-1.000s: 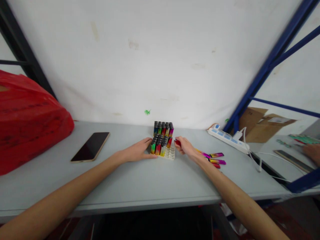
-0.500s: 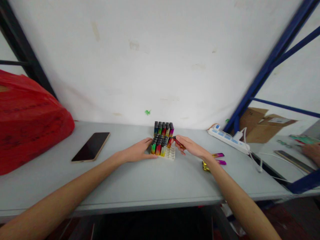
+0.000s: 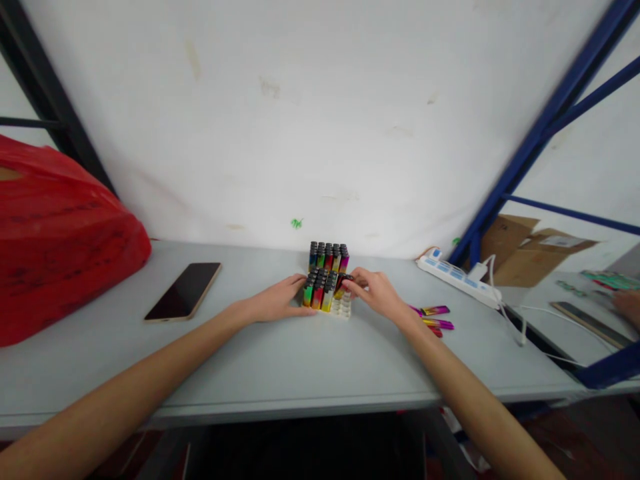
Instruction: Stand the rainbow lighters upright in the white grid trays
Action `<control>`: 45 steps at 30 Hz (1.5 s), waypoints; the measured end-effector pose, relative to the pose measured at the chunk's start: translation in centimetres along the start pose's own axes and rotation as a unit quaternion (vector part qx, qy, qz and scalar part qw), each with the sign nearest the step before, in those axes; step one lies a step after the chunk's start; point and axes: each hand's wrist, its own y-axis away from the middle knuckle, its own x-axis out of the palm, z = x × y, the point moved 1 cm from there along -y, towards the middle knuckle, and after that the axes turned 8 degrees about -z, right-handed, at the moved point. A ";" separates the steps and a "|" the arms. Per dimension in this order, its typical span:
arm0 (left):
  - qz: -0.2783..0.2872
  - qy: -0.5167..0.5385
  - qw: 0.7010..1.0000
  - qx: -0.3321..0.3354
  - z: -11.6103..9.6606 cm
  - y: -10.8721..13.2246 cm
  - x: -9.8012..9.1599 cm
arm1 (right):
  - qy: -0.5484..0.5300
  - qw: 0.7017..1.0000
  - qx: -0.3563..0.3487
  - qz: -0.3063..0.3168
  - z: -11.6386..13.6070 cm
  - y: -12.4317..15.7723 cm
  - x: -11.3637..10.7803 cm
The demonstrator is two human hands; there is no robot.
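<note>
Several upright lighters [image 3: 318, 293] with black tops stand in a white tray [image 3: 342, 308], whose right front holes show. Behind them is a second block of upright lighters [image 3: 329, 257]. My left hand [image 3: 280, 299] rests at the tray's left side, thumb and fingers spread around its front left corner. My right hand [image 3: 373, 290] pinches a lighter [image 3: 343, 283] by its dark top, over the right part of the tray; the fingers partly hide it. Loose lighters [image 3: 437, 319] in purple, yellow and red lie on the table beside my right forearm.
A phone [image 3: 184, 291] lies on the grey table [image 3: 280, 367], near a red plastic bag [image 3: 65, 247]. At the right are a white power strip [image 3: 457, 280] with cables, a blue frame [image 3: 530, 143], a cardboard box [image 3: 530, 253] and another person's hand [image 3: 629, 305].
My right hand has moved slightly left, and the lighter in it has gone from slanting outside the tray's right edge to over the tray. My left hand has stayed in place.
</note>
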 end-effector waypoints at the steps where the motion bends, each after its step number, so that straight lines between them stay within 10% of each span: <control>1: -0.001 -0.002 1.000 0.000 0.0 0.0 0.0 | 0.008 1.000 0.002 0.005 -0.2 0.0 0.2; 17: -0.005 0.002 1.000 0.005 0.1 0.0 -0.1 | 0.223 0.971 0.035 0.076 1.0 -0.5 0.6; 22: 0.000 -0.003 1.000 -0.005 0.2 -0.1 0.0 | 0.187 0.982 0.024 0.007 1.6 1.2 -4.6; 28: -0.001 -0.013 1.000 -0.004 0.2 -0.2 0.1 | 0.317 0.942 0.089 0.060 -2.6 10.1 -10.1; 33: -0.002 -0.013 1.000 -0.003 0.1 -0.2 0.0 | 0.328 0.927 0.146 0.112 -5.3 13.2 -8.1; 45: 0.001 -0.007 1.000 -0.001 0.2 -0.3 0.1 | 0.277 0.956 0.048 0.084 -4.4 7.5 -3.6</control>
